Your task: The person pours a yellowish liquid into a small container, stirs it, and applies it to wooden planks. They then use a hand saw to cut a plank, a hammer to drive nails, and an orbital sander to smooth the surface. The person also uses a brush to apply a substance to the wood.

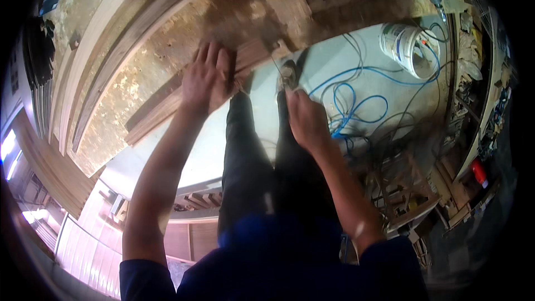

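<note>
Brown streaked wood strip (159, 110), blue hose (336, 132)

From my end I make out a dark blue, short-sleeved shirt (267, 270). The trousers (241, 156) look long and black.

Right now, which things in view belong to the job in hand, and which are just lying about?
Seemingly in the job:
straight brown wooden pieces, under the left hand
thin, blurred tool of unclear kind, in the right hand
stained brown wooden bench

Apparently lying about:
looped blue hose or cable, on the pale grey floor
white round plastic bucket
</note>
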The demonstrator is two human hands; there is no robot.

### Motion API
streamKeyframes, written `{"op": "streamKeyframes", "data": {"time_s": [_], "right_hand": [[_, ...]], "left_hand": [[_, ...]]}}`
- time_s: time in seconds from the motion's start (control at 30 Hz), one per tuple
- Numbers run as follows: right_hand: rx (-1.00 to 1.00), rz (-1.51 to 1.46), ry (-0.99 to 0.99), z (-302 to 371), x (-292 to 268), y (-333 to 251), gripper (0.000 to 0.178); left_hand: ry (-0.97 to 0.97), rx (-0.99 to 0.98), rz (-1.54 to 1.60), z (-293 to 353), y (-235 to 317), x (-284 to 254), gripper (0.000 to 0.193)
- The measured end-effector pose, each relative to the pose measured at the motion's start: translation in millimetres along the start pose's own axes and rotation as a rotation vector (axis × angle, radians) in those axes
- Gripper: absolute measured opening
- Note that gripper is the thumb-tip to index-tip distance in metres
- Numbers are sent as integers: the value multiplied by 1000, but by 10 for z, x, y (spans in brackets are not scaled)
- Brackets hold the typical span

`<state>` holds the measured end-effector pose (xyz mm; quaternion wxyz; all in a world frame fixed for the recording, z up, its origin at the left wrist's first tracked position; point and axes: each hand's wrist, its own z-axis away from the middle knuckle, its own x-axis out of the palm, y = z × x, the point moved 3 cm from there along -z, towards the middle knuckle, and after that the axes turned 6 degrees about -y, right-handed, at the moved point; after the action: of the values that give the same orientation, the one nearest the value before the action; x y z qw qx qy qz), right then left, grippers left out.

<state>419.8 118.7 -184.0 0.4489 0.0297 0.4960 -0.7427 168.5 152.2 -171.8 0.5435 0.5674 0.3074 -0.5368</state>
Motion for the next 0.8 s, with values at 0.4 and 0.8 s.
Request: {"op": "streamKeyframes", "data": {"time_s": [0.4, 0.8], "right_hand": [[-12, -22, -3, -308, -47, -199, 30], [-54, -68, 114, 310, 11, 78, 29]], "left_hand": [[-13, -18, 35, -43, 3, -69, 51], [-1, -21, 15, -4, -22, -42, 55]]}}
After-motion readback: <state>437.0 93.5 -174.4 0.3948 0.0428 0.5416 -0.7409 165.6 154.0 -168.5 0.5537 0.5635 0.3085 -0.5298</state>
